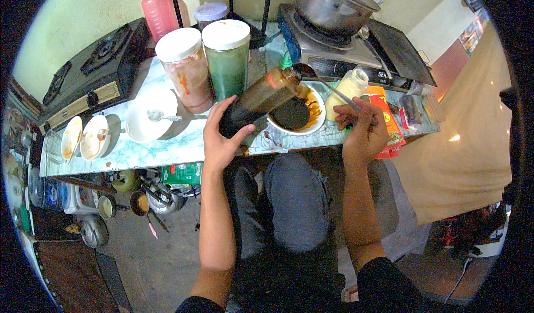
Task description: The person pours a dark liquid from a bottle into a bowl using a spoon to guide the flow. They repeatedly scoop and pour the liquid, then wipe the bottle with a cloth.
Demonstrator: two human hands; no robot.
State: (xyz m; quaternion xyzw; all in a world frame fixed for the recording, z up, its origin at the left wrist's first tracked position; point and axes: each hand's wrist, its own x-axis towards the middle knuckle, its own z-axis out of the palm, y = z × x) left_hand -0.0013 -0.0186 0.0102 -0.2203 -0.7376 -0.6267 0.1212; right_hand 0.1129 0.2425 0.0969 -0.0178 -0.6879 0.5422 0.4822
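Observation:
My left hand (223, 129) grips a large brown bottle (263, 100) of dark liquid, tilted so its mouth leans over a white bowl (320, 123). Dark sauce (290, 113) fills part of that bowl, and brown smears run up its right inner wall. In my right hand (365, 129) is the handle of a metal ladle (306, 71), whose dark bowl hangs beside the bottle's mouth. Whether the ladle touches the bottle I cannot tell. Behind my right fingers stands an uncapped jar (348, 90) of pale yellow contents, with an orange-red food packet (384, 113) close by.
Two tall white-lidded containers (181, 71) stand behind the bottle. Leftward are a white plate (144, 123) with a spoon and two stained bowls (95, 140). A lidded pot (333, 12) sits on a gas stove (325, 56); another stove (100, 71) is at left. Pans (139, 202) lie below the table.

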